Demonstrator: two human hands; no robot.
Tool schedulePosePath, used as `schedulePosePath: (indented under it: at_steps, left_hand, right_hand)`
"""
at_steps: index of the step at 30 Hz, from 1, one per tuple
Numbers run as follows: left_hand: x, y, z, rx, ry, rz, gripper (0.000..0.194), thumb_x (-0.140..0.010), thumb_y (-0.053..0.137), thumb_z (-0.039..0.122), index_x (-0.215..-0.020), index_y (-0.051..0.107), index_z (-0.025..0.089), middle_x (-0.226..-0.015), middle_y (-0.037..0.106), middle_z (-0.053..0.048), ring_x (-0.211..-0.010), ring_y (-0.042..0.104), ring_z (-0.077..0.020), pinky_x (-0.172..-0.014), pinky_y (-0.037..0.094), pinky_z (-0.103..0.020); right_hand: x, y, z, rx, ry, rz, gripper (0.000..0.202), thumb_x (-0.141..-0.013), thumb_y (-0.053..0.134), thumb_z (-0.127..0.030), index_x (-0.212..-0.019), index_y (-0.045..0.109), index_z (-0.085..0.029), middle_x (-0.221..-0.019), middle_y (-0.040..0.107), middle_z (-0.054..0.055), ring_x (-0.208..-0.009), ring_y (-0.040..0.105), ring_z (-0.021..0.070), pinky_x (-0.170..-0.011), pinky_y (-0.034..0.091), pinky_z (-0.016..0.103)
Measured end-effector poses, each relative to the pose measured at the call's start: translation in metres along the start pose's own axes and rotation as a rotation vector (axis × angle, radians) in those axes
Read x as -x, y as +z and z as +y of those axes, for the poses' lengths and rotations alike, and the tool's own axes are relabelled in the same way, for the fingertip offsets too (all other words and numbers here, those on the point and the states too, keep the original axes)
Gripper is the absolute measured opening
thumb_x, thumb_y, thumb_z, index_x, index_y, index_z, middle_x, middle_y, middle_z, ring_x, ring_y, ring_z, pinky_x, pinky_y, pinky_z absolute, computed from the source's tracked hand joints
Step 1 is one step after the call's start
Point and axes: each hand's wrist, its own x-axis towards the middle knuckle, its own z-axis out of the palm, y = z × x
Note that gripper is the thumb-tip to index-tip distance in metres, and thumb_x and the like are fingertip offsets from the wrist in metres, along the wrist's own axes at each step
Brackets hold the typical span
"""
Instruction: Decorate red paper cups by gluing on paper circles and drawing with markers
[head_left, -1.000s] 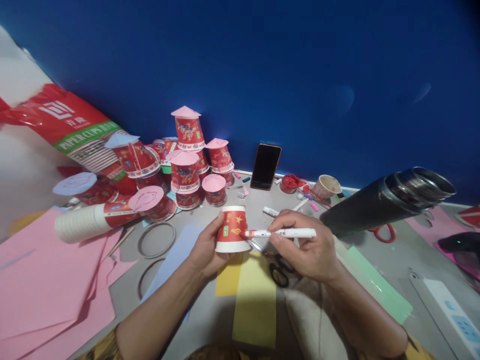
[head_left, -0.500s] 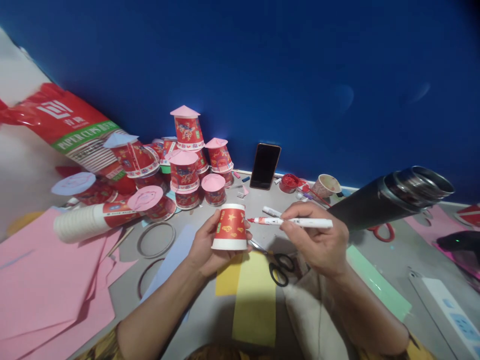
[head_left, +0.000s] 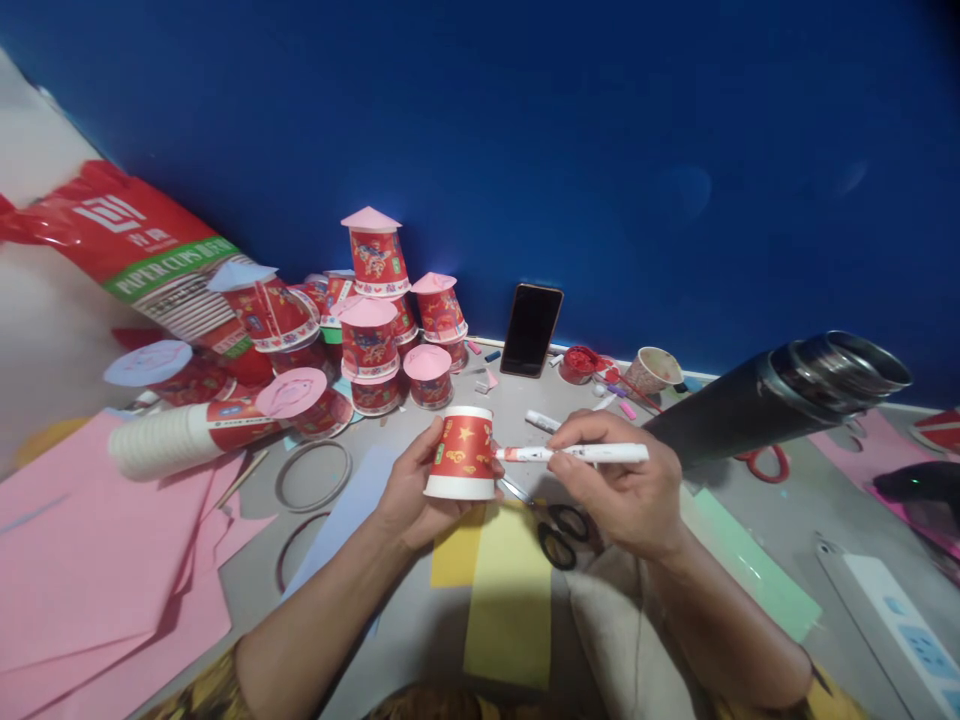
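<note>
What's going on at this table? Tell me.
A person's left hand holds a red paper cup upside down, while the right hand holds a white marker with its red tip at the cup's side. Other upside-down cups with pink cone tops, some stacked, stand behind to the left. Black-handled scissors and yellow paper lie on the table near the hands.

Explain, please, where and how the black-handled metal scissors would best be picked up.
I would grip the scissors by their black loops, from above and the wearer's side: the loops lie at the near end, while the blades point away, towards the red-and-white paper cup.
</note>
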Motion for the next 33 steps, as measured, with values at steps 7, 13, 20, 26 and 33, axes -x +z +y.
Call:
schedulePosePath:
  at_steps: [7, 13, 20, 26, 33]
  left_hand:
    - [0.002, 0.015, -0.003, -0.041, 0.059, 0.141, 0.052, -0.113, 0.038, 0.04, -0.117, 0.076, 0.005, -0.086, 0.08, -0.019, -0.071, 0.078, -0.0291, -0.064, 0.066, -0.042]
    - [0.003, 0.024, -0.004, -0.063, 0.103, 0.246, 0.052, -0.113, 0.037, 0.037, -0.112, 0.077, 0.005, -0.081, 0.079, -0.018, -0.066, 0.076, -0.0261, -0.062, 0.065, -0.039]
    - [0.003, 0.029, -0.005, -0.027, 0.114, 0.28, 0.049, -0.112, 0.041, 0.034, -0.104, 0.079, 0.004, -0.079, 0.079, -0.017, -0.064, 0.075, -0.0238, -0.064, 0.065, -0.034]
    - [0.003, 0.032, -0.005, -0.024, 0.119, 0.283, 0.055, -0.113, 0.036, 0.035, -0.101, 0.079, 0.003, -0.079, 0.078, -0.018, -0.064, 0.075, -0.0229, -0.066, 0.065, -0.033]
    - [0.001, 0.026, -0.006, -0.037, 0.127, 0.243, 0.047, -0.111, 0.043, 0.034, -0.101, 0.079, 0.005, -0.076, 0.077, -0.016, -0.063, 0.074, -0.0231, -0.065, 0.065, -0.033]
  right_hand:
    - [0.001, 0.005, -0.002, -0.055, -0.047, -0.08, 0.009, -0.09, 0.072, -0.013, -0.086, 0.073, -0.021, -0.07, 0.074, -0.002, -0.056, 0.063, 0.011, -0.055, 0.046, 0.022]
    - [0.001, 0.007, -0.002, -0.06, -0.076, -0.094, 0.009, -0.09, 0.072, -0.012, -0.089, 0.073, -0.021, -0.074, 0.077, -0.001, -0.059, 0.066, 0.0119, -0.058, 0.049, 0.023]
    - [0.002, 0.009, 0.0, -0.051, -0.089, -0.105, 0.009, -0.092, 0.072, -0.013, -0.09, 0.073, -0.022, -0.074, 0.076, -0.001, -0.061, 0.067, 0.0137, -0.061, 0.051, 0.025]
    - [0.003, 0.009, 0.001, -0.037, -0.09, -0.116, 0.009, -0.092, 0.072, -0.013, -0.089, 0.073, -0.022, -0.074, 0.076, -0.001, -0.06, 0.066, 0.0136, -0.06, 0.05, 0.025]
    - [0.003, 0.008, 0.001, -0.077, -0.089, -0.179, 0.009, -0.092, 0.071, -0.013, -0.089, 0.072, -0.022, -0.074, 0.076, -0.001, -0.061, 0.067, 0.0135, -0.062, 0.051, 0.025]
